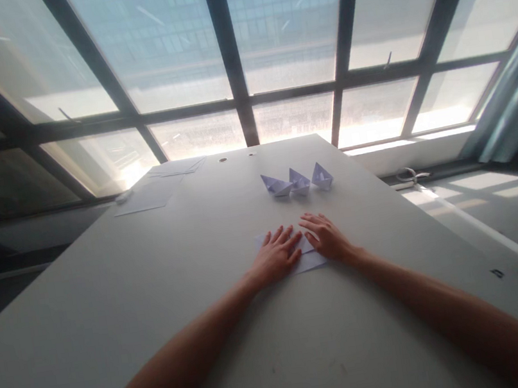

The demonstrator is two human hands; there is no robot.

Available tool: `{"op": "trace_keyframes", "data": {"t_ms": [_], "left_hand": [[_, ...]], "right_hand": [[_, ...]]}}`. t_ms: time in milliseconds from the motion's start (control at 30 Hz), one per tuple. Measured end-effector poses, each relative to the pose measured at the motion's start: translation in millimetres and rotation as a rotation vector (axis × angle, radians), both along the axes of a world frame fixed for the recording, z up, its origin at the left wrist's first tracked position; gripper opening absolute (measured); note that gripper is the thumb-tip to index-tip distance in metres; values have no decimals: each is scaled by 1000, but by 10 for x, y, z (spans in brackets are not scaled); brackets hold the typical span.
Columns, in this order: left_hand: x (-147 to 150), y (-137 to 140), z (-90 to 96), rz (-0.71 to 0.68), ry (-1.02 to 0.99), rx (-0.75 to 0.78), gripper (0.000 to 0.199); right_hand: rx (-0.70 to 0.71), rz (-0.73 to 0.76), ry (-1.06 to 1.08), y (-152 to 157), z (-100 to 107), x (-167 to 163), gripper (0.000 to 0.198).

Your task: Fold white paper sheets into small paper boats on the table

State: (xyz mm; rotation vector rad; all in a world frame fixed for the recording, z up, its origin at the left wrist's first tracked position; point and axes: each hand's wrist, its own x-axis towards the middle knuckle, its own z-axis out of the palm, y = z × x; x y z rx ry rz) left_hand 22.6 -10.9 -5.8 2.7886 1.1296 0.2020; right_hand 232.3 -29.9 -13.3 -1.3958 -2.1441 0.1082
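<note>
A folded sheet of white paper (pixel 311 261) lies flat on the white table, partly covered by both hands. My left hand (pixel 276 257) rests palm down on its left part, fingers spread. On the right, my right hand (pixel 327 235) lies over the paper's right edge, its fingers stretched forward and apart. Beyond the hands stand three folded paper boats: the left boat (pixel 277 185), the middle boat (pixel 299 181) and the right boat (pixel 322 176). The left and middle boats seem to touch or overlap.
Several loose white sheets (pixel 145 196) lie at the table's far left, beside a small white object (pixel 123 198). The white table (pixel 156 287) reaches toward large dark-framed windows. A curtain (pixel 513 104) hangs at the right, and a white pipe (pixel 488 231) runs beyond the right edge.
</note>
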Motion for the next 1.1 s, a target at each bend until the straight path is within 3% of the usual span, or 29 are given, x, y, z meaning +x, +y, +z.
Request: {"op": "trace_keyframes", "data": {"t_ms": [133, 300, 500, 633, 900, 1100], "left_hand": [[7, 2, -16, -5, -22, 8, 57], [3, 17, -31, -6, -19, 11, 58], [-4, 20, -27, -9, -11, 24, 54], [-5, 20, -26, -5, -10, 25, 54], [3, 5, -7, 0, -6, 19, 54], [7, -6, -9, -2, -30, 22, 56]], "right_hand": [[-118, 122, -95, -28, -14, -29, 54], [-212, 9, -180, -26, -10, -33, 55], [-209, -140, -153, 11, -53, -22, 52], [-201, -157, -131, 22, -71, -10, 50], [-208, -136, -132, 15, -43, -7, 49], [-179, 20, -147, -27, -15, -8, 54]]}}
